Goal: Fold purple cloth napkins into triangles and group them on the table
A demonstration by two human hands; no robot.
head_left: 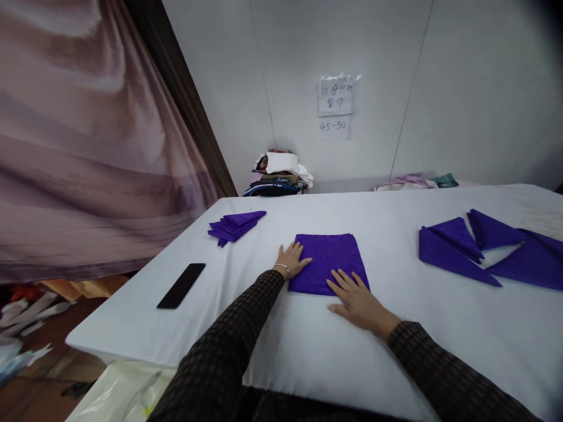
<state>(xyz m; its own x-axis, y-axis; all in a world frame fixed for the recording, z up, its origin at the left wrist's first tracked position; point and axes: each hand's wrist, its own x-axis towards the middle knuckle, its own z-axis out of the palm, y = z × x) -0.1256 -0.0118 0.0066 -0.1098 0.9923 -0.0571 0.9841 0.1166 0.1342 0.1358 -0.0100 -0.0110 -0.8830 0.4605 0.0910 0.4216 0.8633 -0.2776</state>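
Observation:
A purple cloth napkin (328, 258), folded into a square, lies flat on the white table (308, 340) in front of me. My left hand (291, 259) rests flat on its left edge, fingers spread, a thin bracelet at the wrist. My right hand (356, 299) lies flat on the napkin's near right corner, fingers stretched out. Neither hand grips anything.
A small stack of folded purple napkins (235, 225) sits at the far left of the table. Unfolded purple napkins (479, 246) lie spread at the right. A black phone (181, 285) lies near the left edge. Piled cloths (279, 173) sit by the wall; a curtain (88, 146) hangs left.

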